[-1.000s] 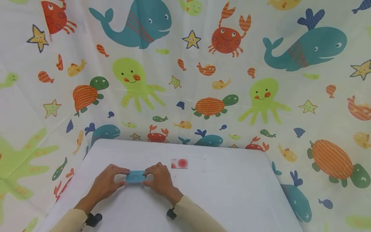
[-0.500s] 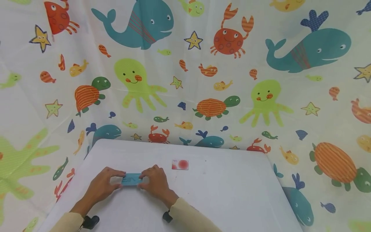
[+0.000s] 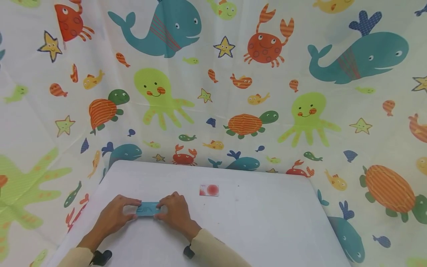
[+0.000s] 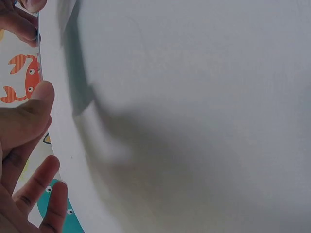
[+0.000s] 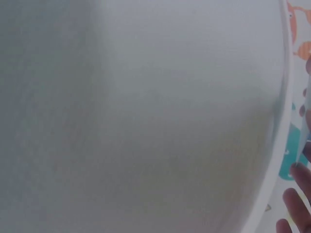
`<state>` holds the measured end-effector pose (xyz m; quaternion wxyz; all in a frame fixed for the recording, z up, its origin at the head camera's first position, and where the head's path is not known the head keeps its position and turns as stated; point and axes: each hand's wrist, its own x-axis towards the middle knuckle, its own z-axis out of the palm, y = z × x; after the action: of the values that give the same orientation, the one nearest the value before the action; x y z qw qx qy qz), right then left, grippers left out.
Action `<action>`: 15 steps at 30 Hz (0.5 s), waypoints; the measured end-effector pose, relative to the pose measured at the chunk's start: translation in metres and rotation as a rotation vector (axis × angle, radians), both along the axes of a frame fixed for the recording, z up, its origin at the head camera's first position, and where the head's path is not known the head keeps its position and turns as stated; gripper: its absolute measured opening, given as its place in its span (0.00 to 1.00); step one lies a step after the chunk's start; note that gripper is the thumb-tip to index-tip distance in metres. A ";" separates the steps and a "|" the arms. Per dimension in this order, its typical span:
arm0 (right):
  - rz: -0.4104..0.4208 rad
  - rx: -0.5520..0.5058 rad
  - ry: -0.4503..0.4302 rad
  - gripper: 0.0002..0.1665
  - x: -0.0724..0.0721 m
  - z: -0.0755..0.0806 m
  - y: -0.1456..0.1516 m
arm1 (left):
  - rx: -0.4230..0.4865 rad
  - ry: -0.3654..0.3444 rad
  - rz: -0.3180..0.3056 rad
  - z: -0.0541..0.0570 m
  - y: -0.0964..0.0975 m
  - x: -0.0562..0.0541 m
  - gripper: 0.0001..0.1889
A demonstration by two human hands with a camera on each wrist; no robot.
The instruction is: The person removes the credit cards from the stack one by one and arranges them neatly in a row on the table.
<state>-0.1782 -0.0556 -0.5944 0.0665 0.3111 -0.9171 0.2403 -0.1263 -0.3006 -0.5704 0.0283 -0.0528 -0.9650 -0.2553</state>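
A flat, see-through blue rectangle (image 3: 148,209) with dark lettering, much like a plastic card, is held between both hands above the white table in the head view. My left hand (image 3: 115,215) pinches its left end between thumb and fingers. At the opposite end, my right hand (image 3: 175,214) pinches it the same way. The left wrist view shows it edge-on as a thin line, with the left thumb (image 4: 41,99) at it and a bluish shadow (image 4: 77,63) on the table. Only some fingertips (image 5: 302,182) of the right hand appear in the right wrist view.
A small red and white card (image 3: 209,190) lies on the white table (image 3: 260,215), beyond and to the right of the hands. Behind the table hangs a curtain (image 3: 200,111) printed with sea animals. Dark wrist cameras (image 3: 189,252) sit below both hands.
Both hands have moved left and slightly nearer to me, carrying the blue rectangle along. The red and white card stays on the table; the whole view shifts slightly.
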 end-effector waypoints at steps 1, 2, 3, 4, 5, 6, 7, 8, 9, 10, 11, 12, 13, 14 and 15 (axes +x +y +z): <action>0.002 -0.001 0.005 0.16 0.000 0.000 -0.001 | 0.001 -0.003 0.003 0.000 -0.001 0.001 0.23; 0.004 0.000 0.009 0.16 0.000 0.000 -0.003 | 0.003 -0.007 0.003 -0.001 -0.002 0.001 0.23; 0.006 0.002 0.007 0.16 0.001 0.000 -0.004 | 0.003 -0.012 0.006 -0.001 -0.003 0.001 0.23; 0.008 0.006 0.011 0.16 0.001 0.000 -0.005 | 0.004 -0.020 0.012 -0.001 -0.004 0.001 0.23; 0.009 0.009 0.015 0.16 0.001 0.000 -0.006 | 0.004 -0.027 0.013 -0.001 -0.005 0.002 0.23; 0.010 0.012 0.020 0.16 0.002 -0.001 -0.008 | 0.004 -0.034 0.021 -0.001 -0.006 0.002 0.23; 0.011 0.015 0.025 0.16 0.002 -0.001 -0.009 | 0.005 -0.041 0.022 0.000 -0.007 0.003 0.22; 0.012 0.021 0.028 0.16 0.002 -0.002 -0.010 | 0.005 -0.047 0.025 0.000 -0.007 0.003 0.22; 0.010 0.026 0.031 0.16 0.003 -0.002 -0.011 | 0.004 -0.051 0.026 0.000 -0.008 0.004 0.22; 0.010 0.029 0.034 0.16 0.003 -0.002 -0.012 | 0.006 -0.055 0.025 0.001 -0.009 0.004 0.22; 0.010 0.031 0.034 0.16 0.004 -0.003 -0.013 | 0.007 -0.058 0.025 0.001 -0.010 0.005 0.22; 0.009 0.033 0.035 0.16 0.004 -0.003 -0.014 | 0.006 -0.062 0.030 0.001 -0.010 0.006 0.22; 0.008 0.032 0.032 0.16 0.005 -0.003 -0.015 | 0.006 -0.064 0.030 0.001 -0.011 0.007 0.22; 0.007 0.034 0.031 0.16 0.005 -0.003 -0.016 | 0.006 -0.067 0.033 0.001 -0.011 0.007 0.22; 0.005 0.036 0.030 0.16 0.006 -0.004 -0.018 | 0.007 -0.071 0.033 0.001 -0.012 0.008 0.22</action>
<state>-0.1724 -0.0732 -0.5980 0.0739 0.3183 -0.9194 0.2191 -0.1185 -0.3125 -0.5691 -0.0019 -0.0278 -0.9653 -0.2597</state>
